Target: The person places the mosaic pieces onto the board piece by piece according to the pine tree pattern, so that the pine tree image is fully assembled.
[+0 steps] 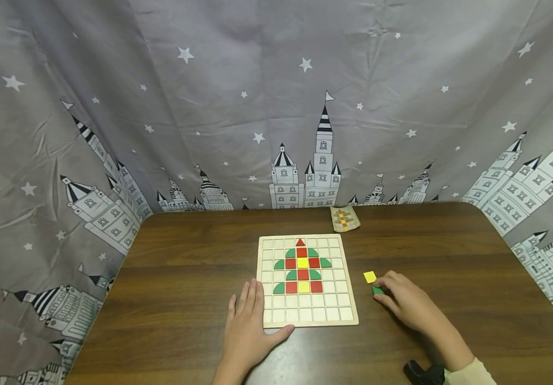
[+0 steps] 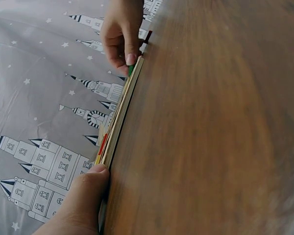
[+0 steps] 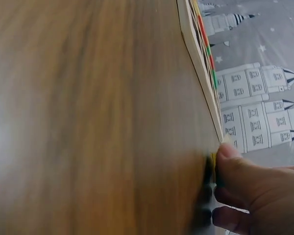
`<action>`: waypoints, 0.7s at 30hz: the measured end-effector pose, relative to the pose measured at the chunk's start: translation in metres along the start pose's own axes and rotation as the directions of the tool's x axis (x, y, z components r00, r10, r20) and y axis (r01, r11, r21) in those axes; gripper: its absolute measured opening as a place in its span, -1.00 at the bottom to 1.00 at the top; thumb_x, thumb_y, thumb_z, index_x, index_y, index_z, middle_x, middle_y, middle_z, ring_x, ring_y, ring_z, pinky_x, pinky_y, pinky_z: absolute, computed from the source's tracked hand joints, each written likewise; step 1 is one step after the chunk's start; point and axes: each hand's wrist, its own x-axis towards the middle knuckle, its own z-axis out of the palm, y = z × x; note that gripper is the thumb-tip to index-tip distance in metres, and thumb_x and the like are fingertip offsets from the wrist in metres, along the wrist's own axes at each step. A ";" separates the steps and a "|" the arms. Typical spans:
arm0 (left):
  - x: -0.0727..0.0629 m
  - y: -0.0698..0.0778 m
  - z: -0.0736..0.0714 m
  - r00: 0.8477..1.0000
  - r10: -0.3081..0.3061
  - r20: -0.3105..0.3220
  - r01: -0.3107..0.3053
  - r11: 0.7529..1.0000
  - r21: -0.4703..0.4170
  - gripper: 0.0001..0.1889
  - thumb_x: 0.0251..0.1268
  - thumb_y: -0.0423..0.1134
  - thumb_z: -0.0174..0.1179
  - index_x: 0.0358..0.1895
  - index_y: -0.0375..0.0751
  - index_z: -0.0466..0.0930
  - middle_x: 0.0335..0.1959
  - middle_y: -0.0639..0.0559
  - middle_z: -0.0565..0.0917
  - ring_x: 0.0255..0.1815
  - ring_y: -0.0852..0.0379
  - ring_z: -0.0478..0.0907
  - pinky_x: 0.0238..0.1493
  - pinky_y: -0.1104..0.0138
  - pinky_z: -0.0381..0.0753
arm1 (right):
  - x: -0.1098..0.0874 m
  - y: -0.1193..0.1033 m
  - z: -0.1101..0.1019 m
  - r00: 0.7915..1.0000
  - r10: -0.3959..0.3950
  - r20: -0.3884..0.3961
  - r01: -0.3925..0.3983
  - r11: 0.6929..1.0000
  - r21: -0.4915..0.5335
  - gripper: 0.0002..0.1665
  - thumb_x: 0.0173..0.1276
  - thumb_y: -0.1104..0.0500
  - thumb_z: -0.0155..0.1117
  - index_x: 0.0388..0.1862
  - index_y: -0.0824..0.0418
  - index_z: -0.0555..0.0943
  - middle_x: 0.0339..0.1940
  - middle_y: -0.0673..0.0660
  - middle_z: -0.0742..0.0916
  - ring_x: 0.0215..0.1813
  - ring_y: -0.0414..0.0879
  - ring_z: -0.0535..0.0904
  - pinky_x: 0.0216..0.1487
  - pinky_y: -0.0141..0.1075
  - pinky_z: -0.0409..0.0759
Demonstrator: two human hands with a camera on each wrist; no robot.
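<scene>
A wooden grid board [image 1: 324,315] lies on the table with red, green and yellow tiles set in its cells, forming a tree-like pattern. My left hand [image 1: 247,326] rests at its lower left corner, fingers extended along the left side and thumb at the front edge. To the right of the board, my right hand [image 1: 408,302] pinches a small green tile [image 1: 377,290] between thumb and fingers; the tile's full outline is partly hidden. A yellow square tile [image 1: 370,277] lies just beyond those fingertips. The left wrist view shows the green tile [image 2: 131,69] at the right hand's fingertips.
A small printed pattern card [image 1: 345,219], slightly curled, lies at the table's back edge. A grey curtain [image 1: 238,117] with castles and stars hangs behind the brown wooden table [image 1: 180,278]. A black strap or device [image 1: 423,372] sits at the right wrist.
</scene>
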 end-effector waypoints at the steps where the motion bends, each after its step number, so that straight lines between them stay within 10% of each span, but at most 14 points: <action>1: 0.000 0.000 0.000 1.000 0.000 -0.001 0.000 1.000 -0.001 0.28 -0.10 0.66 0.08 0.55 -0.26 0.10 0.60 -0.15 0.14 0.63 -0.11 0.02 0.57 -0.11 -0.02 | 0.001 -0.002 0.001 1.000 -0.006 -0.002 0.006 1.000 0.006 -0.83 0.31 0.15 0.39 -0.14 0.10 0.64 -0.25 -0.17 0.59 -0.23 -0.36 0.42 -0.22 -0.34 0.56; 21: -0.001 0.001 -0.002 1.000 0.004 -0.009 -0.004 1.000 0.001 0.28 -0.09 0.67 0.07 0.56 -0.25 0.10 0.60 -0.15 0.14 0.63 -0.10 0.03 0.57 -0.10 0.00 | 0.057 -0.063 0.037 0.996 -0.073 0.053 0.073 0.997 0.001 -0.75 0.34 0.00 0.37 -0.11 0.10 0.70 -0.27 -0.09 0.65 -0.14 -0.18 0.57 -0.05 -0.21 0.62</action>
